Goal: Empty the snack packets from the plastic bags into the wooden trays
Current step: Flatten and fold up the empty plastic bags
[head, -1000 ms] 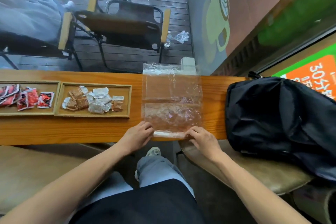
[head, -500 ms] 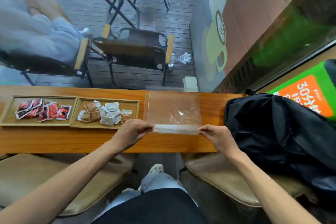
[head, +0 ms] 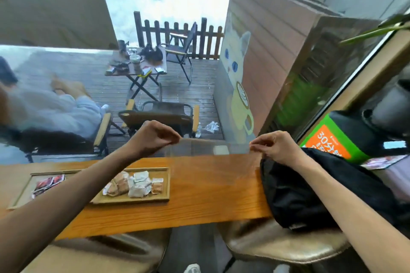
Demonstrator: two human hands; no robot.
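Fingertips [head: 177, 139] of my left hand [head: 155, 135] and right hand [head: 275, 148] are pinching the empty plastic bag [head: 213, 162] taut above the table's [head: 210, 197] far edge; I'm risking it slipping onto the snack packets [head: 135, 184] in the wooden tray [head: 166, 184] near the left end.

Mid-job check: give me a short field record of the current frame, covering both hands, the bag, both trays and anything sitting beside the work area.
left hand: pinches the top left corner of the plastic bag
right hand: pinches the top right corner
plastic bag: clear, held up stretched between both hands above the table; no packets visible inside
table: long wooden counter
near tray: wooden, holds brown and white snack packets
far tray: wooden, holds red packets, partly hidden by the left forearm
backpack: black, at the right end of the table
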